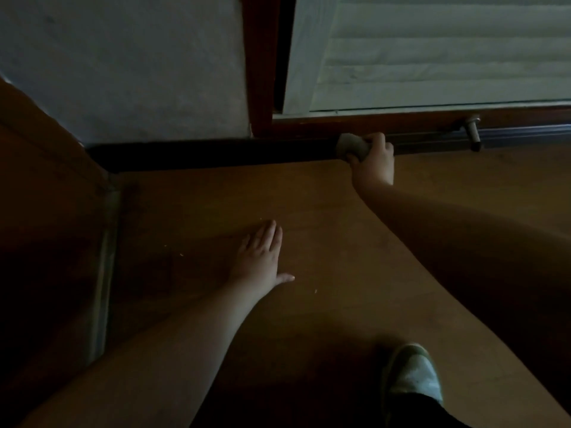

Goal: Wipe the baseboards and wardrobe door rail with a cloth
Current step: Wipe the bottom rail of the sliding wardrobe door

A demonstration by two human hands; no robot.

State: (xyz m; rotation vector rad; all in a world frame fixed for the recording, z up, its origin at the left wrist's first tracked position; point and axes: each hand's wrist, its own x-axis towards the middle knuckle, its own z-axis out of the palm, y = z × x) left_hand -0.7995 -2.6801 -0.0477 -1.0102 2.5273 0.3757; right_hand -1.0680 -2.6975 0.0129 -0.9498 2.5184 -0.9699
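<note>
The cloth (353, 146), a small grey wad, is pressed against the dark baseboard (216, 156) at the foot of the wall, just where the baseboard meets the rail (509, 139) running off to the right. The right hand (374, 160) grips the cloth, fingers curled over its top and thumb underneath. The left hand (262, 257) lies flat on the wooden floor (340, 273), fingers straight and together, thumb spread to the side, holding nothing. A short metal doorstop (472, 132) sticks out above the rail, well to the right of the cloth. A pale shoe (412, 378) stands on the floor near the bottom edge.
</note>
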